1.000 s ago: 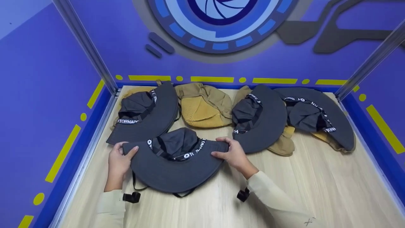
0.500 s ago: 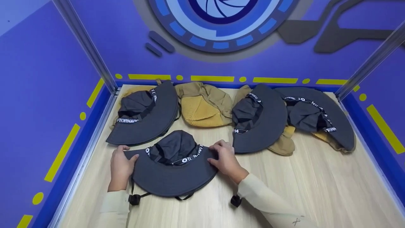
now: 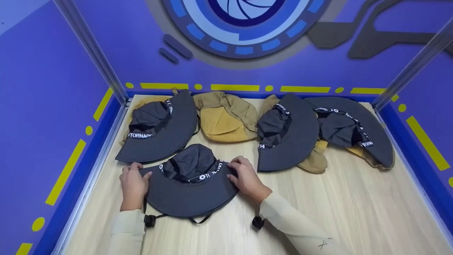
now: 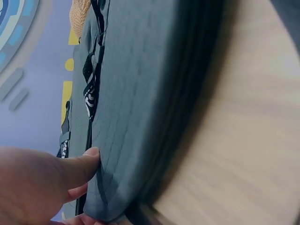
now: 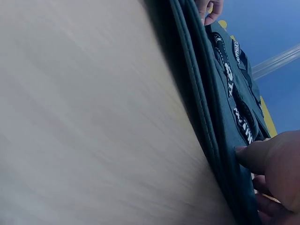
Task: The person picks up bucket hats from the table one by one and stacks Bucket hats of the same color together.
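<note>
A dark grey brimmed hat (image 3: 191, 196) lies folded at the front of the table, its soft crown toward the back and its wide brim toward the person. White lettering runs along its inner band, and a black cord shows under the brim. My left hand (image 3: 134, 184) pinches the brim's left corner; in the left wrist view its thumb (image 4: 84, 166) lies on top, with fingers partly hidden beneath. At the opposite corner my right hand (image 3: 246, 177) grips the brim between thumb and fingers. Layered brim edges (image 5: 199, 93) show in the right wrist view.
Behind lie a grey hat (image 3: 159, 141) at left, a tan-and-yellow hat (image 3: 226, 120), and two more grey hats (image 3: 300, 141) (image 3: 371, 124) at right. Blue panels (image 3: 226, 76) wall the pale wooden table (image 3: 354, 205) at the back and sides.
Both hands have lowered the grey hat slightly toward the front and left. The right hand has moved inward to the left, and the brim's corners are closer together. The hats behind stay put.
</note>
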`<move>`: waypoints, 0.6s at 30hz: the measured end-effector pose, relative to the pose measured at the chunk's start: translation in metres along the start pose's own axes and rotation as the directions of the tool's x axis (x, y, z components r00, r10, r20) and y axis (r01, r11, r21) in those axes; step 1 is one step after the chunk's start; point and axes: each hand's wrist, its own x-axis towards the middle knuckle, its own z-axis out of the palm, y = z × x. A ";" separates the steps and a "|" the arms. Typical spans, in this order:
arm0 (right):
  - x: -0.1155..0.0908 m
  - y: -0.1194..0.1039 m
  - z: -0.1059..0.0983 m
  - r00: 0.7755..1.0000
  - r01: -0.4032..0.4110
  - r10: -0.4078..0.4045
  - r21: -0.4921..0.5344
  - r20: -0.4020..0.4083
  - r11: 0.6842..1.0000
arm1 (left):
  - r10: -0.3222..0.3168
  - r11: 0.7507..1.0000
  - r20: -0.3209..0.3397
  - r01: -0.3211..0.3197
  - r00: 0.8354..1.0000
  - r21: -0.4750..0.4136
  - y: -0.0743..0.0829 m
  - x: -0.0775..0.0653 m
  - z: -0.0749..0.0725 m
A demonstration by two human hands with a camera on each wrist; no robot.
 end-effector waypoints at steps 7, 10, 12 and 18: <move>0.001 0.001 -0.005 0.999 -0.005 0.003 0.048 0.046 0.999 | -0.001 0.995 -0.019 0.003 1.000 0.103 0.031 -0.014 -0.003; 0.001 0.003 -0.009 0.998 -0.008 0.003 0.090 0.058 0.996 | 0.161 0.982 -0.018 -0.158 0.987 0.107 0.056 -0.028 0.003; 0.001 0.003 -0.011 0.998 -0.008 0.002 0.111 0.055 0.994 | 0.342 0.934 0.007 -0.341 0.940 0.110 0.074 -0.039 0.010; 0.005 0.003 -0.021 1.000 -0.017 0.015 0.160 0.017 0.987 | 0.622 0.710 0.250 -0.669 0.742 0.220 0.110 -0.068 0.040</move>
